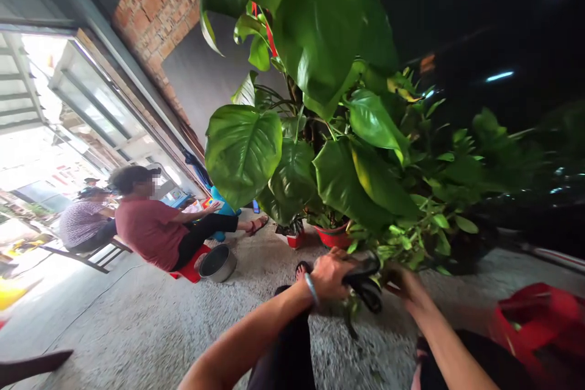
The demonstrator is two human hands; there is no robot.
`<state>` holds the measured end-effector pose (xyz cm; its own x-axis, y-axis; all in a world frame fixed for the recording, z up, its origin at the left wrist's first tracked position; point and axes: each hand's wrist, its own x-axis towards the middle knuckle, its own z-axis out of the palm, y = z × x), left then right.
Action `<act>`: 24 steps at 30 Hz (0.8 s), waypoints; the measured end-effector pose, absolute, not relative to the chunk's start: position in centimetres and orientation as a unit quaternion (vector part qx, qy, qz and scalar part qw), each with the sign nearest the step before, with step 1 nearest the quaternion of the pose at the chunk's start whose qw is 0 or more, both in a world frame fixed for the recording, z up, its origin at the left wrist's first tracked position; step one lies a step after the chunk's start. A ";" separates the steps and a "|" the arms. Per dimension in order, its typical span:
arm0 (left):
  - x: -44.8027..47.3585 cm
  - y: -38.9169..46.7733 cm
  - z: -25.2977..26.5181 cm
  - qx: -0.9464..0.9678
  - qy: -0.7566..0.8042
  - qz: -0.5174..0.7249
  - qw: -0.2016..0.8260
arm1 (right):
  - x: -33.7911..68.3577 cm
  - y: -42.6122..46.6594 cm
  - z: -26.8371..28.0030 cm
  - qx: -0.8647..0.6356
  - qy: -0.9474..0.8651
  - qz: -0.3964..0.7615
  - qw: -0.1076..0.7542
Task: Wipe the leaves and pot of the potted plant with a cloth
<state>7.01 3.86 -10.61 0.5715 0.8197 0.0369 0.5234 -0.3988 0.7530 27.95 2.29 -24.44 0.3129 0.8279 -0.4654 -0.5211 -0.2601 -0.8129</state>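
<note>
My left hand (333, 273), with a pale bracelet at the wrist, is closed around black scissors (368, 292); their loops show, but I cannot make out the blades. Just to the right, my right hand (402, 281) is curled and somewhat blurred at the lower edge of a small-leaved plant (404, 241). What its fingers grip is hidden. A few green leaves hang below the scissors. Behind both hands rises a large broad-leaved plant (244, 149) in a red pot (333, 236).
A red bag (539, 323) lies at the lower right, beside my leg. On the left, a person in a red shirt (146, 225) sits on a red stool near a metal basin (218, 264). Another person (85, 219) sits on a bench farther back. A smaller pot (292, 239) stands near the red one.
</note>
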 end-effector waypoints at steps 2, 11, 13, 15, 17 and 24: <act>4.8 4.0 -8.8 0.860 0.415 0.190 0.228 | 28.6 1.9 -24.8 -0.561 -0.105 0.569 0.592; 5.7 11.4 -10.3 0.834 0.534 0.123 0.065 | 28.1 2.3 -24.7 -0.552 -0.064 0.567 0.608; 4.1 9.7 -12.9 0.857 0.501 0.071 0.097 | 28.2 2.2 -25.0 -0.557 -0.064 0.568 0.602; 1.8 7.5 -14.1 0.875 0.468 0.061 0.105 | 28.5 2.0 -25.4 -0.565 -0.063 0.568 0.595; -0.4 6.3 -13.6 0.879 0.463 0.078 0.082 | 28.8 2.0 -25.8 -0.573 -0.063 0.570 0.586; -1.5 14.3 -11.0 0.768 0.622 0.149 -0.044 | 28.4 2.5 -26.0 -0.591 -0.064 0.562 0.576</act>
